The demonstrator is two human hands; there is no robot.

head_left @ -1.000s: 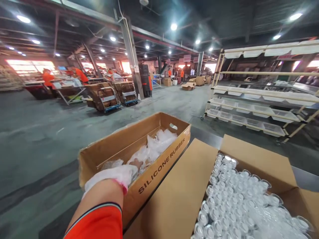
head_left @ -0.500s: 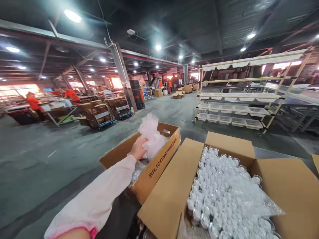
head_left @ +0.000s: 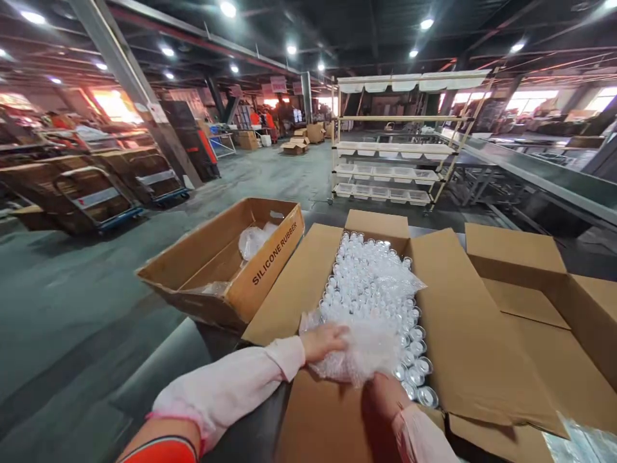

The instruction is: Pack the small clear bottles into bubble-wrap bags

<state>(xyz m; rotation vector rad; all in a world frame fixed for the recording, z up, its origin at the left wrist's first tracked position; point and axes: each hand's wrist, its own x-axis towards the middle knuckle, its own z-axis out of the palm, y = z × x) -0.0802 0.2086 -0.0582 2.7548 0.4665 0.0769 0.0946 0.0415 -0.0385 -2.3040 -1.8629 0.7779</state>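
A sheet of bubble wrap lies over the near end of an open carton full of small clear jars with silvery-white tops. On its left side, my left hand holds the wrap with bent fingers. My right hand grips the wrap's near edge; its fingertips are partly hidden. Another clear plastic piece rests on the jars farther back. The carton's flaps are folded outward.
Left of the carton stands a brown SILICONE RUBBER box with some bubble wrap inside. An open carton is at the right. Beyond are a tray rack, loaded trolleys and a pillar.
My left hand has brought bubble wrap from the SILICONE RUBBER box onto the jars. My right hand has come into view at the wrap. The view has turned right.
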